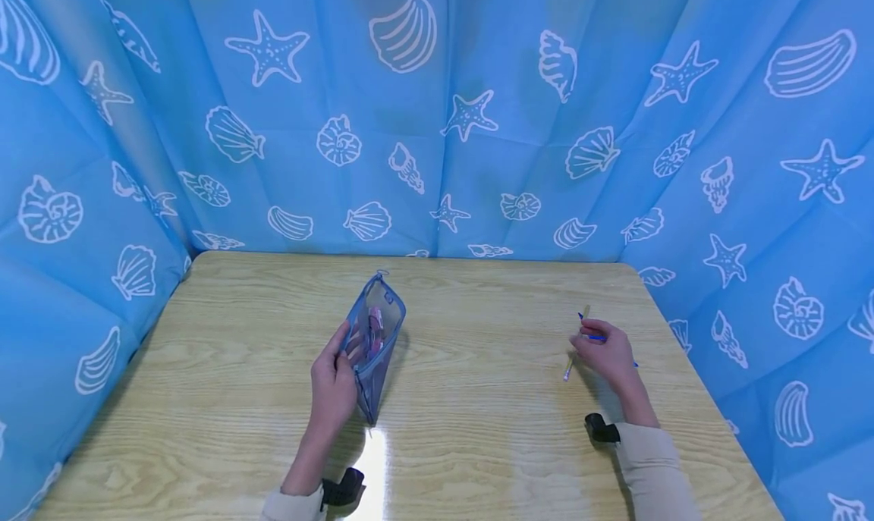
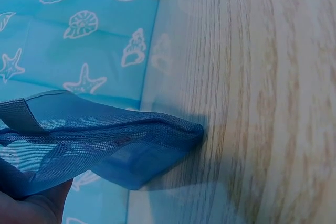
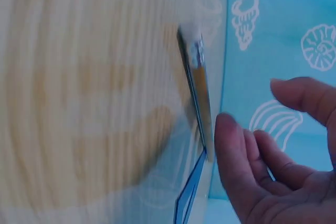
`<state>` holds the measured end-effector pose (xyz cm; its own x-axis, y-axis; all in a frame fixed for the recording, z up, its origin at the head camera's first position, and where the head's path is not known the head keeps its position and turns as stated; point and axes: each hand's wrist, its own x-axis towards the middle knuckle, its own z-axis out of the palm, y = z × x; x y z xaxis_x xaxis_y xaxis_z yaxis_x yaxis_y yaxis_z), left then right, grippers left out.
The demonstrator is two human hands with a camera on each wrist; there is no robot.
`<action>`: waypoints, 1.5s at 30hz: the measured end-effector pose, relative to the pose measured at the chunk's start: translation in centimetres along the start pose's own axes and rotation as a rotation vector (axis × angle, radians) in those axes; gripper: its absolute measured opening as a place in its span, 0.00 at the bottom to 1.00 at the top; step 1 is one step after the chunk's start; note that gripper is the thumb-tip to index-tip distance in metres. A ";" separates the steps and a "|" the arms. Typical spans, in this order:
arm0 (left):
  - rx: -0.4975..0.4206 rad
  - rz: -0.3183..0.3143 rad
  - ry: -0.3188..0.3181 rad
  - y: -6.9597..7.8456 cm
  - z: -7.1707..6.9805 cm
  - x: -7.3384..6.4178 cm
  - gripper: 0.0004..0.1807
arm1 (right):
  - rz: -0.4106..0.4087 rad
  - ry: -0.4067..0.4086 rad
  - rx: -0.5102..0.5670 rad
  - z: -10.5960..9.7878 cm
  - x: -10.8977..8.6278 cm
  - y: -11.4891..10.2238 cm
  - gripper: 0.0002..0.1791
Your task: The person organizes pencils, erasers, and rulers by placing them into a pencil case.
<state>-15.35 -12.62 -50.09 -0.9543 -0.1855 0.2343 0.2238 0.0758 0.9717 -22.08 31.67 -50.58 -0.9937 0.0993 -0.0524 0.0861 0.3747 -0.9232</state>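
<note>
My left hand [image 1: 332,388] grips the side of a blue-grey mesh zip pouch [image 1: 379,377], thumb at the near side of its unzipped mouth. Inside the pouch lies a pinkish item [image 1: 375,331], partly covered by the mesh. In the left wrist view, the pouch's corner [image 2: 181,132] points toward the table. On the right, my right hand [image 1: 606,352] hovers low over a yellow pencil [image 3: 200,85] with a pale eraser end. Its thumb and fingers are spread apart beside the pencil. A slim blue item [image 3: 190,190] crosses the pencil, partly hidden by the hand in the head view.
The wood-grain table [image 1: 471,339] reaches back to a blue curtain [image 1: 437,127] with white shell and starfish prints. The curtain also hangs along both sides. A bright glare patch [image 1: 372,468] lies on the table near my left wrist.
</note>
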 end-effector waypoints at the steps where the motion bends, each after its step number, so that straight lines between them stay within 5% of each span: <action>1: -0.003 -0.001 0.000 0.0 0.0 0.0 0.28 | 0.011 0.009 -0.016 -0.2 0.0 0.0 0.33; 10: 0.004 -0.016 0.002 -0.1 0.0 0.1 0.28 | 0.111 -0.004 -0.221 -1.8 0.6 0.1 0.38; 20: -0.004 -0.026 0.000 -0.3 0.0 0.0 0.28 | 0.183 -0.030 -0.334 -1.9 1.6 -0.3 0.41; 32: 0.000 -0.033 0.019 -0.2 -0.1 0.1 0.28 | 0.125 -0.037 -0.428 -0.9 3.2 -0.1 0.40; 45: 0.008 -0.020 0.017 -0.2 -0.1 0.1 0.28 | 0.186 -0.052 -0.399 0.2 4.0 -0.7 0.35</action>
<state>-15.45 -12.77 -50.29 -0.9552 -0.2034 0.2151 0.2029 0.0793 0.9760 -26.09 31.57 -50.22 -0.9600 0.1566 -0.2323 0.2752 0.6824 -0.6772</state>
